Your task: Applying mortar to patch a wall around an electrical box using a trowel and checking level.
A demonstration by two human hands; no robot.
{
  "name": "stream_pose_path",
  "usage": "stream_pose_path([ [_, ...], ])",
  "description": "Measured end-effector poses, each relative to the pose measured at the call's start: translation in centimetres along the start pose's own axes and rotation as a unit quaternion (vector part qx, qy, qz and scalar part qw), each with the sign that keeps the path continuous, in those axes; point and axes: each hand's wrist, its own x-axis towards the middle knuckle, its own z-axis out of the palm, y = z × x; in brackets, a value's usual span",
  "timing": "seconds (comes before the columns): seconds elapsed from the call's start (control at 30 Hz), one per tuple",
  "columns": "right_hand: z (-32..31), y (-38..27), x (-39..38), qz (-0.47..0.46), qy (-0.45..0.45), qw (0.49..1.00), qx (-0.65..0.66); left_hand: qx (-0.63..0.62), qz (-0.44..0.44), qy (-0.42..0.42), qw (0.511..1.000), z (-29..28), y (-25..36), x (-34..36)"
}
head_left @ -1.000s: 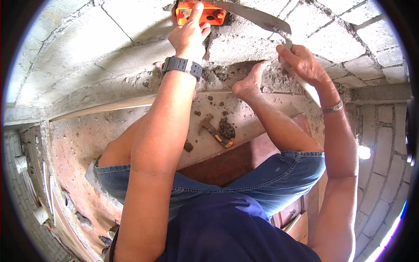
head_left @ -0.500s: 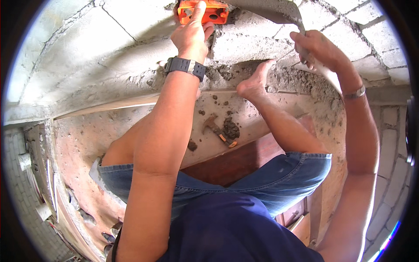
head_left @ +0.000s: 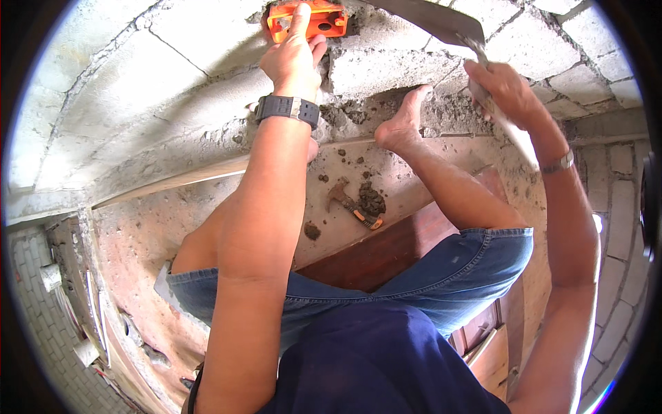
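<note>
At the top of the view an orange electrical box (head_left: 335, 26) sits at a rough gap in the block wall (head_left: 386, 76). My left hand (head_left: 295, 62) grips it, with the thumb reaching over the box's front and the other fingers bent at its lower edge. To the right, my right hand (head_left: 509, 93) is wrapped round the handle of a trowel (head_left: 441, 22). Its dark metal blade points left toward the box, close to the wall, and the tip runs out of view at the top. Whether the blade touches the wall, I cannot tell.
Between my legs, a claw hammer (head_left: 354, 208) lies on a dusty board beside a clump of mortar (head_left: 372, 199). A dark red wooden surface (head_left: 365, 259) shows nearer to me. My bare foot (head_left: 403, 124) rests on rubble along the wall's base. A pale wooden strip (head_left: 172, 181) runs leftward.
The view has shifted slightly, so most things sit a little differently in it. The trowel blade has tilted a little. Both hands keep their grip.
</note>
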Motion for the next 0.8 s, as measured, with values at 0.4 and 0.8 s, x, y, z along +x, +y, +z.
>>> stream_pose_path([
  [0.4,-3.2,-8.3,0.0,0.208,-0.059,0.976,-0.014,-0.018,-0.009,0.012,1.0,0.0,0.2,-0.1],
  [0.8,0.3,-8.6,2.0,0.251,0.021,0.966,0.061,-0.02,-0.011,0.026,0.999,0.3,0.3,-0.4],
])
